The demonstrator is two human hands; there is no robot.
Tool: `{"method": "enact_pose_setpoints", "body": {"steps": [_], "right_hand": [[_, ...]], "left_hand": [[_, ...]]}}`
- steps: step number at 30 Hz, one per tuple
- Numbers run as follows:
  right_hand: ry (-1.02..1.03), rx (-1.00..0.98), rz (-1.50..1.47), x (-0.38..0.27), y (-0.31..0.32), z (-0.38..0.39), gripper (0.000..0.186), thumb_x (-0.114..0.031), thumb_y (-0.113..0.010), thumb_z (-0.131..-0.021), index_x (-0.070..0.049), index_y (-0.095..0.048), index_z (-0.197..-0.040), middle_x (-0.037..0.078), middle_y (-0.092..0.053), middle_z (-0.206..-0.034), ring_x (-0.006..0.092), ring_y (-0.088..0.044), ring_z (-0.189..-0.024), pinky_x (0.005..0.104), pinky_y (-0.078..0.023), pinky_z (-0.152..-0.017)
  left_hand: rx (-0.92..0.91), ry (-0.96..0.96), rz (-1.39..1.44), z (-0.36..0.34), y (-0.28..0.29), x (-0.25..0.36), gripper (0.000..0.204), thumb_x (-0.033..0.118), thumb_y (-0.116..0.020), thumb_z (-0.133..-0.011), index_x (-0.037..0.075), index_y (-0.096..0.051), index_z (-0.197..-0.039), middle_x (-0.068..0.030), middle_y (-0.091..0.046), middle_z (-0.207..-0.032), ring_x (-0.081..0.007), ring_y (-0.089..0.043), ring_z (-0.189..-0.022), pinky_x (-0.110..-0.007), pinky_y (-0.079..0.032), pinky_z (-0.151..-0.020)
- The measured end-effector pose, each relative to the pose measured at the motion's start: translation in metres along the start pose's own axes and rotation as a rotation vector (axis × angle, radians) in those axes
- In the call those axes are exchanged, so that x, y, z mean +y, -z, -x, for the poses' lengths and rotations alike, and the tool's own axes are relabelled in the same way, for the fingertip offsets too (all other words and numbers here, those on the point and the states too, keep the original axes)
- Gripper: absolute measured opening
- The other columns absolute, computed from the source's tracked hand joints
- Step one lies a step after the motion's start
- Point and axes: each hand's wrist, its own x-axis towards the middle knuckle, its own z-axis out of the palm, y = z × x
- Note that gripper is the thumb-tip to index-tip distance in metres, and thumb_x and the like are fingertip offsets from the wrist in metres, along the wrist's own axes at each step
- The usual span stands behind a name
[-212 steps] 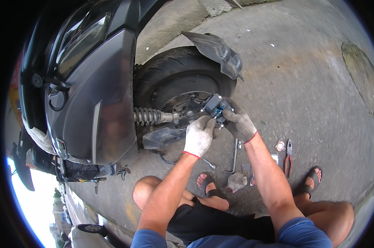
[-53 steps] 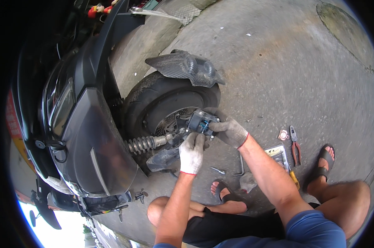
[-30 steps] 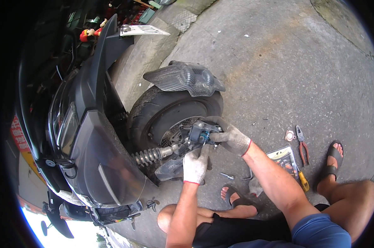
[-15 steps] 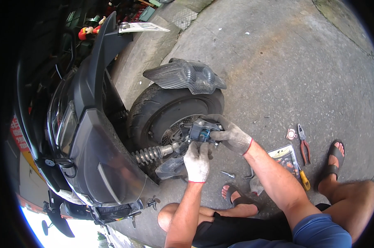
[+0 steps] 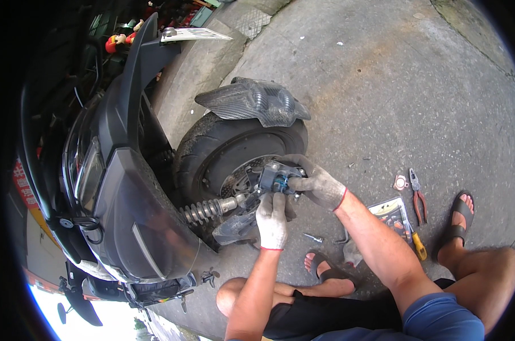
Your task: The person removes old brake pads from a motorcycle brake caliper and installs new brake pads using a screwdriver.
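Observation:
A dark brake caliper [image 5: 269, 177] with a blue part in its opening is between my two gloved hands, beside the scooter's rear wheel [image 5: 212, 142]. My right hand [image 5: 320, 182], in a dirty grey-white glove, wraps its fingers over the caliper's far side, thumb near the blue part. From below, my left hand [image 5: 272, 221] pinches at the caliper's lower edge with thumb and fingers together; whatever sits between those fingertips is hidden. Behind the caliper shows the brake disc [image 5: 231, 184]. A coil-spring shock absorber [image 5: 209, 210] lies just left of my left hand.
Above the tyre sits a carbon-patterned fender [image 5: 257, 102]. The scooter body [image 5: 149, 216] fills the left. Pliers [image 5: 418, 196], a yellow-handled screwdriver [image 5: 419, 245], a blister pack [image 5: 391, 213], a small round part [image 5: 400, 182] and a metal bolt [image 5: 313, 237] lie on the concrete at right.
Both hands stay at the caliper with almost the same grip. The whole view has shifted very slightly.

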Motion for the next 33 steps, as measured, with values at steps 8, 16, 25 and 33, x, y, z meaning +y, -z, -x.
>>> {"method": "enact_pose_setpoints", "body": {"steps": [8, 16, 25, 33], "right_hand": [[-0.001, 0.009, 0.018, 0.000, 0.002, 0.002, 0.086, -0.025, -0.085, -0.078, 0.002, -0.040, -0.146, 0.013, -0.058, -0.132, 0.0201, -0.057, -0.119, 0.0347, -0.048, -0.101], [0.013, 0.007, 0.018, 0.003, 0.002, -0.001, 0.097, -0.036, -0.090, -0.074, 0.002, -0.039, -0.147, 0.014, -0.057, -0.135, 0.0225, -0.056, -0.124, 0.0364, -0.046, -0.104], [0.007, 0.000, 0.036, 0.003, 0.002, -0.003, 0.096, -0.034, -0.091, -0.073, 0.001, -0.040, -0.146, 0.014, -0.056, -0.136, 0.0227, -0.055, -0.126, 0.0372, -0.044, -0.107], [0.000, 0.020, 0.044, 0.000, 0.000, -0.001, 0.086, -0.023, -0.086, -0.076, 0.000, -0.042, -0.146, 0.013, -0.058, -0.134, 0.0212, -0.056, -0.123, 0.0358, -0.046, -0.105]], "left_hand": [[0.114, -0.182, -0.304, -0.003, -0.003, 0.006, 0.028, 0.019, -0.059, -0.100, 0.005, -0.053, -0.077, -0.0003, -0.054, -0.062, -0.0072, -0.049, -0.050, -0.025, -0.044, -0.047], [0.012, -0.005, 0.015, -0.007, 0.003, -0.005, 0.028, 0.027, -0.058, -0.101, 0.008, -0.054, -0.081, 0.0007, -0.049, -0.056, -0.0095, -0.044, -0.046, -0.028, -0.036, -0.045], [-0.153, 0.182, 0.397, -0.009, 0.009, -0.010, 0.025, 0.036, -0.062, -0.101, 0.013, -0.054, -0.093, 0.0075, -0.042, -0.065, -0.0052, -0.035, -0.054, -0.023, -0.029, -0.049], [-0.053, 0.207, 0.369, -0.005, -0.002, -0.006, 0.028, 0.039, -0.063, -0.101, 0.014, -0.053, -0.092, 0.0069, -0.039, -0.067, -0.0077, -0.034, -0.054, -0.025, -0.028, -0.050]]}}
